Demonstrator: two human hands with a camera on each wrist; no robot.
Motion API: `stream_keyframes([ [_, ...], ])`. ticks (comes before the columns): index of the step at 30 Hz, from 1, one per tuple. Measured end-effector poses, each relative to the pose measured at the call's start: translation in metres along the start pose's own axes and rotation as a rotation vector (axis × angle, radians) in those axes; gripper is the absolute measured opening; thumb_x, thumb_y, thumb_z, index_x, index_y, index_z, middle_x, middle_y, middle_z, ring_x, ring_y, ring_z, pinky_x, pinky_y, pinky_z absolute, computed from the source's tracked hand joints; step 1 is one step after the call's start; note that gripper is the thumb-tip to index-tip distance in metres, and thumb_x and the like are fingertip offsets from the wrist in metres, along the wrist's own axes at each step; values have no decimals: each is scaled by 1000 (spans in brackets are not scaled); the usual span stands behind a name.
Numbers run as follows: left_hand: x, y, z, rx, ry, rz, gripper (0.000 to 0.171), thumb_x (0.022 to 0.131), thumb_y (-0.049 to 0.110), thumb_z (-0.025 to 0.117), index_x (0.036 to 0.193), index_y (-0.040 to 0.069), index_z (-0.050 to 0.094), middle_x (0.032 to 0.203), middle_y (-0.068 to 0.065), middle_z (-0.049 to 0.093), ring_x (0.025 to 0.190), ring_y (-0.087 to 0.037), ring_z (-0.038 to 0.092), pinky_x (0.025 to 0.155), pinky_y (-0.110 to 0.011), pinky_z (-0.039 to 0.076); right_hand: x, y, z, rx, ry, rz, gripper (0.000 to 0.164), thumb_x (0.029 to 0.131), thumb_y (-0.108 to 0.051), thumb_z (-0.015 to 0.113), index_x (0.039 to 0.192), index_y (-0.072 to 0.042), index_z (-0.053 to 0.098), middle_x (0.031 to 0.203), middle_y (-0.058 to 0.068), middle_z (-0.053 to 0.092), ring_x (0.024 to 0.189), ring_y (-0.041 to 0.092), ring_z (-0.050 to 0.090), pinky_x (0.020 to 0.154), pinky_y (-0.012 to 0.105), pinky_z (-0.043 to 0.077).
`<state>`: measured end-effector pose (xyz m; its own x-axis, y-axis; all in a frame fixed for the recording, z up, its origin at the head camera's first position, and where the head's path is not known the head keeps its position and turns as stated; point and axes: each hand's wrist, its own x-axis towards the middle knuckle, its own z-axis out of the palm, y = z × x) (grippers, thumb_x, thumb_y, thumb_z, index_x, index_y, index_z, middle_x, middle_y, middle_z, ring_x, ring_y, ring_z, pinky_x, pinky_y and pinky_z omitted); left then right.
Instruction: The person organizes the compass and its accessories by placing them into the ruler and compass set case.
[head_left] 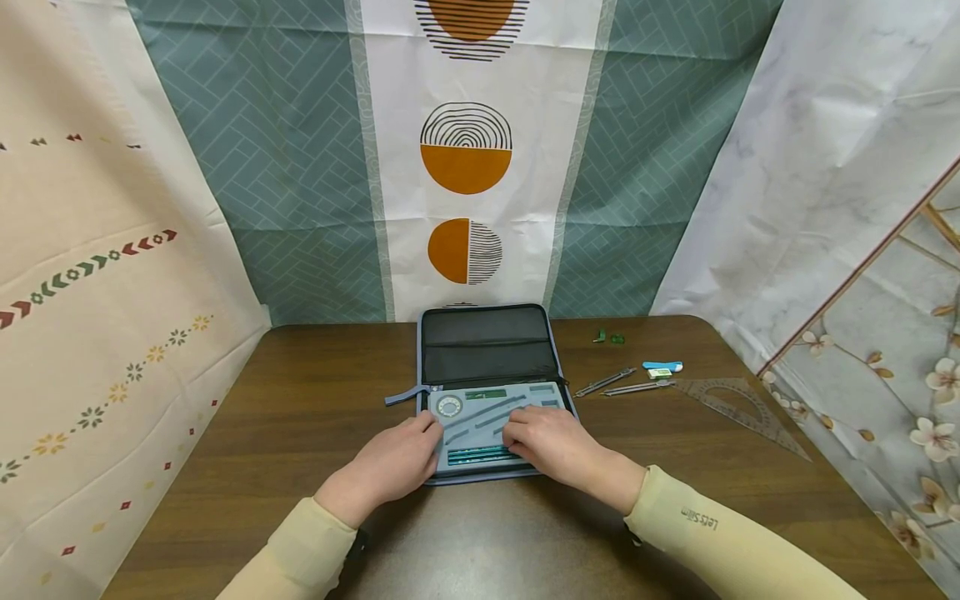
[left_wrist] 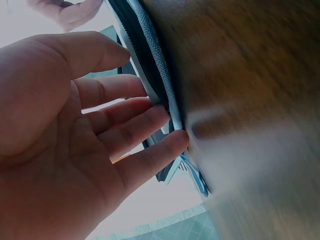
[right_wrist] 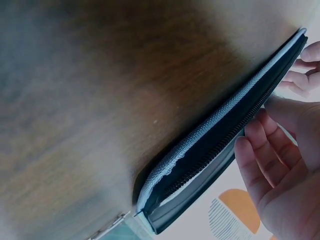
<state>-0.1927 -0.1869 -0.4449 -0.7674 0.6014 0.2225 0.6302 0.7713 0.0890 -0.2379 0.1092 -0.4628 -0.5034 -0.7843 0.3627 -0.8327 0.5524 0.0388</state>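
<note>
A zip case (head_left: 483,343) lies unfolded on the table, its dark lid leaning back. Its pale blue-grey tray (head_left: 457,437) has shaped slots. Teal pencils (head_left: 477,455) lie side by side in the front slot, a round white piece (head_left: 449,406) sits at the back left, and a green piece (head_left: 486,394) at the back. My left hand (head_left: 401,457) rests its fairly straight fingers against the case's left edge. Over the tray's right part is my right hand (head_left: 553,442), fingers bent down at the pencils' right ends; I cannot tell whether it pinches one.
Right of the case lie two metal compasses (head_left: 604,382) (head_left: 637,388), a clear set square (head_left: 738,408), a white-green eraser (head_left: 660,374) and a blue-white piece (head_left: 663,366). Two small green items (head_left: 600,336) (head_left: 617,339) lie farther back. Patterned curtains (head_left: 315,167) surround the brown table (head_left: 315,383).
</note>
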Motion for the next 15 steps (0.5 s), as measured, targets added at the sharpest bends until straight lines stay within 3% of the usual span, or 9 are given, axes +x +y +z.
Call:
stream_keyframes([
  [15,1,-2,3,-6,-14,-9,18,101,7,74,117,-2,70,112,-13,66,96,-25,68,81,-40,62,-1,1,0,6,-6,-2,19,94,-13,90,92,-22,73,91,-9,66,83,12,65,72,31,57],
])
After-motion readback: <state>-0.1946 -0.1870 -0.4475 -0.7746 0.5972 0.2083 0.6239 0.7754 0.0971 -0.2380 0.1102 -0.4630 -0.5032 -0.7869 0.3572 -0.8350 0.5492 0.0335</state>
